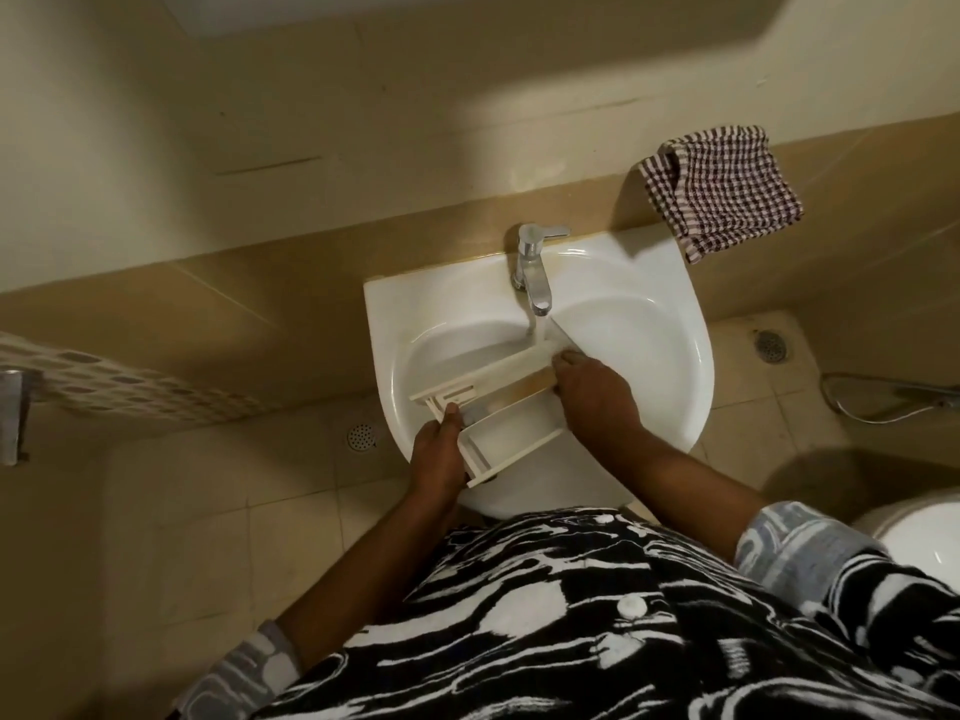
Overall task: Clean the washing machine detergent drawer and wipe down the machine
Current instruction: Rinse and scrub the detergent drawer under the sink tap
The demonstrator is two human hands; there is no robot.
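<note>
Both of my hands are clamped on the detergent drawer, which I hold over the bowl of the white sink, not resting on any counter. My left hand grips the near-left end, thumb on top beside the slotted part and fingers curled underneath. My right hand holds the far-right end, its fingers bent over the edge there. The drawer's long axis runs on a diagonal, from near me on the left to away from me on the right, so the far end points at the chrome tap. A thin stream of water falls from the spout and lands right at that far end, just beside my fingertips. The drawer is of white to cream plastic, open side turned up toward me, and long walls split it into lengthwise compartments. The nearest compartment looks pale and plain inside. A brownish stain runs along the middle strip. At the left end a small comb of slots shows just beyond my thumb. Whether the drawer touches the bowl I cannot tell. A checked cloth, dark red and white, lies folded on the tiled ledge behind the sink, well apart from the drawer.
</note>
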